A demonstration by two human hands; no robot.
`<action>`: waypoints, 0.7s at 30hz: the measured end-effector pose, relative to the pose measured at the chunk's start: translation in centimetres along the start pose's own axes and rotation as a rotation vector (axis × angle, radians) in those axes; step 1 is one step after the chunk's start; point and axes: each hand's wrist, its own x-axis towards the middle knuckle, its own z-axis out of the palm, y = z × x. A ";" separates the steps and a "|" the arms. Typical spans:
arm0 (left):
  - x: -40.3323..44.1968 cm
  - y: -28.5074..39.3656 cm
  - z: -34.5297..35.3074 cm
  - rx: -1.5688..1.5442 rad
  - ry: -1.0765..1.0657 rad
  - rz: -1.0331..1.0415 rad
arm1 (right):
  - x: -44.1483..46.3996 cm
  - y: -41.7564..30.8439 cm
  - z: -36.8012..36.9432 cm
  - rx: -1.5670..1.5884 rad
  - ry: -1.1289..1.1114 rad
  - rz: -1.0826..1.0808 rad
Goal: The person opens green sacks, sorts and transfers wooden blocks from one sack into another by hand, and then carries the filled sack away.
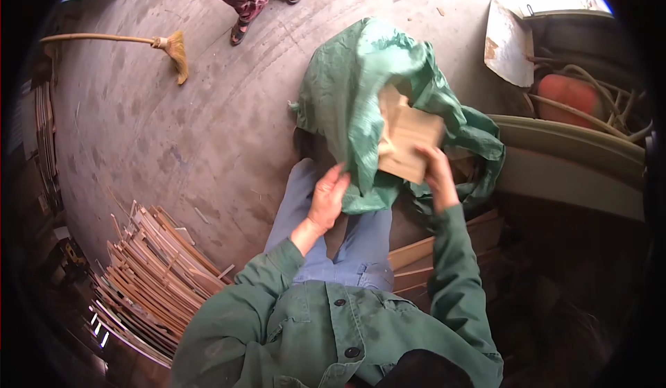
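A large green woven sack [333,90] stands in front of my legs, its mouth open to the right with pieces of wood inside. My left hand [328,197] pinches the near left edge of the sack. In my right hand [438,173] is a flat, light brown wooden piece [413,142], held by its right side at the sack's mouth and slightly blurred. Other pale wood pieces [392,104] show behind it, partly hidden by the sack's folds.
Stacked wooden strips [159,270] lie at lower left. A straw broom [177,55] rests on the concrete floor [229,110]. Another person's legs [239,3] are at the top. A metal bin [569,135] with a red object [569,98] and hoses stands right. Boards [416,256] lie beside my legs.
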 end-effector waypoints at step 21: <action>5.6 16.9 -14.5 -0.071 0.412 0.048 | -11.7 -11.4 4.3 -1.024 0.481 -0.986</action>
